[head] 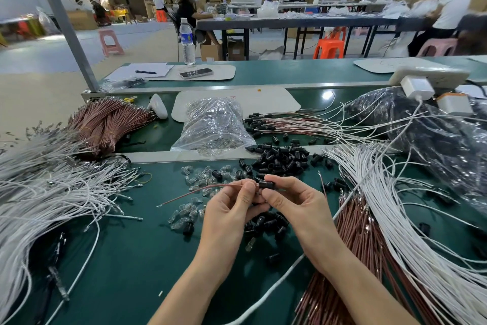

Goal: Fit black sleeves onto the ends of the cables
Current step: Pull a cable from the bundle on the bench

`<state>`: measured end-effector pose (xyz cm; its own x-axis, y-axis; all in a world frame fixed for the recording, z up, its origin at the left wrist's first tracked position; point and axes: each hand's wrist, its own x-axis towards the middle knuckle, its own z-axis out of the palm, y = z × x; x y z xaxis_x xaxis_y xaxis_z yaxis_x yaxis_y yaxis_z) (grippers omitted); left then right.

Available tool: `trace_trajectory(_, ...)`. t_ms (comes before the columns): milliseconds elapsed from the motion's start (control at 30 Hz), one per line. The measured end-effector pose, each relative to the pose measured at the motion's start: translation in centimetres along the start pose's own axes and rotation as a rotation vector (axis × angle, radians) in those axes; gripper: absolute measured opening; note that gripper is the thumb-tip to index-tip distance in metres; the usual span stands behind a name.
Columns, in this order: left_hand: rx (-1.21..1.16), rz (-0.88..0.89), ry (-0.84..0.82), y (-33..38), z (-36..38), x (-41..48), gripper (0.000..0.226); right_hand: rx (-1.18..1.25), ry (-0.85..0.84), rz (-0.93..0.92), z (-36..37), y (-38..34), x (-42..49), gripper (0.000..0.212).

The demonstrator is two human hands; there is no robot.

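A green counter (126, 259) on a factory floor is crowded with work. White cables (39, 193) are heaped at the left and fanned out at the right, with brown cables (355, 235) bundled beside them. A clear bag (213, 127) slumps at the middle, just behind a pile of black sleeves (282, 162), and clear bulbs (189, 208) lie scattered near it.

Above the near half of the counter, a worker's two hands meet. The left hand (229, 208) pinches a single brown cable (200, 190) close to its end, and the rest trails left and down toward the counter. The right hand (297, 203) grips one sleeve (265, 184) between thumb and fingers (279, 179), with one end turned toward the cable. Cable and sleeve come together between the thumbs. The thumbs hide how far the end has gone in, if at all.

The fit appears to be at or near the moment of entry, and several things could spoil it:
- The cable is thin and limp, so pushing it from too far back would likely buckle it rather than seat it.
- Its tip could catch on the sleeve's rim if the two are not in line.
- The sleeve is small and smooth. A slack pinch could drop it among the loose sleeves below.
- The trailing tail could drag through the bulbs and tug the end off line.
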<state>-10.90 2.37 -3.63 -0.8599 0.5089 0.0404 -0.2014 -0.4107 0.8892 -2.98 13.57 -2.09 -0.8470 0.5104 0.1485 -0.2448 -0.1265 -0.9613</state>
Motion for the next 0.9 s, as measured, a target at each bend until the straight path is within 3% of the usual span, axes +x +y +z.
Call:
trace_trajectory(267,0.013,0.063,0.041,0.4,0.3,0.0,0.033,0.114,0.021,0.017,-0.3,0.3,0.5,0.023)
trace_trajectory(367,0.019,0.104,0.064,0.8,0.2,0.0,0.028,0.217,0.069,0.070,-1.0,0.5,0.9,0.010)
trace_trajectory(433,0.044,0.122,0.067,0.8,0.1,-0.1,0.025,0.205,0.028,0.095,-1.3,0.8,0.8,0.017)
trace_trajectory(600,0.118,0.148,0.049,0.7,0.1,-0.3,0.023,0.040,-0.045,0.097,-0.9,1.1,0.7,0.016)
trace_trajectory(733,0.145,0.156,0.035,0.7,0.3,-0.4,0.022,-0.175,-0.034,-0.026,-0.7,1.0,0.4,0.015)
trace_trajectory(900,0.235,0.177,0.020,0.4,0.2,-0.5,0.011,-0.267,-0.002,-0.155,-0.6,1.1,0.1,0.014)
